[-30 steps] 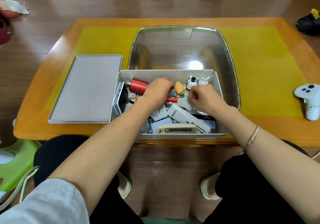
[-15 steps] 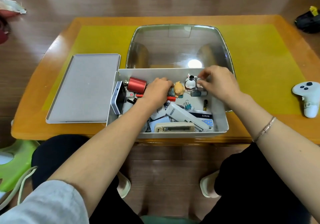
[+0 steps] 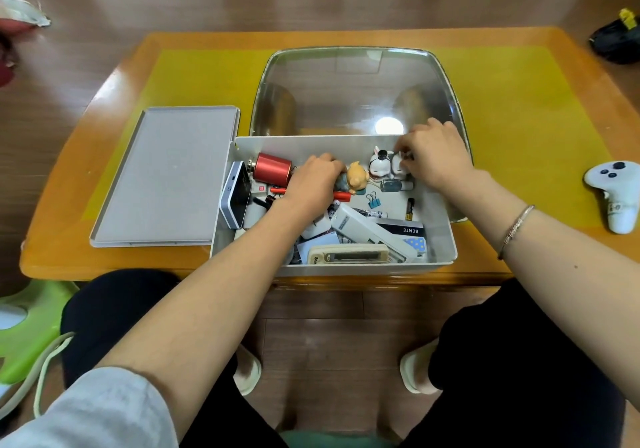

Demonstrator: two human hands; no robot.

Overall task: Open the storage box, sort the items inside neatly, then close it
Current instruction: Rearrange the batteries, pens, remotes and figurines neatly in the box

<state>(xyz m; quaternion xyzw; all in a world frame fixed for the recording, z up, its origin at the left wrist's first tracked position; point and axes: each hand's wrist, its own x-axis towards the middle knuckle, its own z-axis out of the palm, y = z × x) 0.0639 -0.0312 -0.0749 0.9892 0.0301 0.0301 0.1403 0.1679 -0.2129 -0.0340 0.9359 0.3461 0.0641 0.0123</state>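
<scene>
Storage box (image 3: 332, 267) sits open at the near table edge, directly in front of the seated person; its flat grey lid (image 3: 166, 177) lies just beside it on the left, set aside so both hands can reach in. Sorting looks under way, nothing yet in clear rows. Left hand (image 3: 311, 184) is down among the items in the middle of the box, fingers curled under; it seems to grip something next to the orange figurine (image 3: 356, 177), but what it holds is hidden. Right hand (image 3: 436, 157) is at the far right corner, fingertips pinching a small white figurine (image 3: 400, 167) that stands touching a rabbit-like one (image 3: 379, 165), probably lining the toys along the back wall. Contents: red cylinder (image 3: 272, 170) far left, white device (image 3: 235, 195) leaning on the left wall, blue binder clip (image 3: 373, 200), small battery (image 3: 410, 208), small bottle (image 3: 393, 185) lying on its side, white stapler-like tool (image 3: 367, 229), beige case (image 3: 346, 255) along the near wall, cards and papers underneath. Beyond the box lies a clear tray (image 3: 356, 60). A white controller (image 3: 614, 191) rests well apart on the right.
</scene>
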